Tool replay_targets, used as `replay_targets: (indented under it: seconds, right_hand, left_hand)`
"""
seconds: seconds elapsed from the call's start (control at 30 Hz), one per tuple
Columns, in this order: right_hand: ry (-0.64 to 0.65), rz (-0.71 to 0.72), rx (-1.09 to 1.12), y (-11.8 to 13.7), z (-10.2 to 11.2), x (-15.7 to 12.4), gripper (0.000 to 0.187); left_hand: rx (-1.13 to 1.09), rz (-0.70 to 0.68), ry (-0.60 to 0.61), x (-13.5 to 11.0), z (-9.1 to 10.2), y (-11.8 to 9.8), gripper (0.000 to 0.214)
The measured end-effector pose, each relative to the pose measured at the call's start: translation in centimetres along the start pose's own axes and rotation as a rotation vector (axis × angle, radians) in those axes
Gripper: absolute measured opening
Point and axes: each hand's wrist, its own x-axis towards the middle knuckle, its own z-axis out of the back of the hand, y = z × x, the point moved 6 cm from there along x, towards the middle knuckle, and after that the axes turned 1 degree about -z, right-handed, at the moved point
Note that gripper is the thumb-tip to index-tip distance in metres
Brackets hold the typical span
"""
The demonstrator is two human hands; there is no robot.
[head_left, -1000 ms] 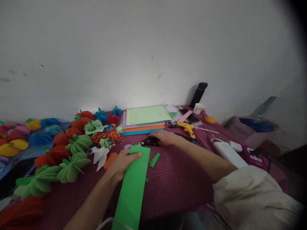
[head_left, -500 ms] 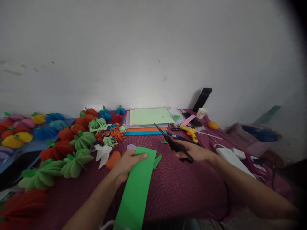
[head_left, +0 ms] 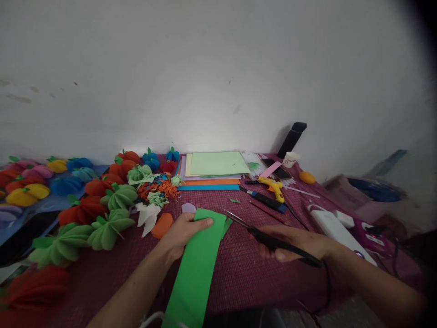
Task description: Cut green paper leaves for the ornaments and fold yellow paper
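My left hand [head_left: 186,229] pinches a long strip of green paper [head_left: 198,273] near its far end, thumb on top. Black-handled scissors [head_left: 273,240] lie in my right hand [head_left: 290,241], fingers wrapped about the handles. Their blades point left, with the tips close to the upper right corner of the green strip. Small green paper offcuts [head_left: 226,227] rest on the tablecloth beside that corner. An orange paper cutout [head_left: 162,226] and a lilac paper piece [head_left: 188,208] lie near my left hand.
Paper pumpkins [head_left: 119,197] in several colours crowd the left side, near shredded paper [head_left: 160,187]. Stacked coloured sheets [head_left: 218,164] lie at the back. A utility knife [head_left: 268,201], yellow glue gun [head_left: 273,187], paper cup [head_left: 291,159] and white power bank [head_left: 341,234] are on the right.
My right hand has moved down and to the right, turning the scissors so the blades lie flatter toward the green strip. My left hand keeps its grip, nearly unmoved.
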Motion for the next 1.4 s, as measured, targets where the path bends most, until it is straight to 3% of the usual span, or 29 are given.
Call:
replay_targets:
  seconds: [0.3,0.87,1.4]
  right_hand:
    - [-0.015,-0.036,-0.074,0.1,0.0,0.5,0.055]
    - [0.020,0.001,0.010,1.6,-1.1,2.3,0.048]
    - [-0.026,-0.047,-0.161,1.3,-0.3,2.0,0.053]
  left_hand:
    - [0.009,-0.017,0.026,0.1,0.0,0.2,0.027]
    - [0.038,-0.017,0.046,0.4,0.0,0.7,0.030]
    - [0.034,0.004,0.061,0.3,-0.3,0.6,0.027]
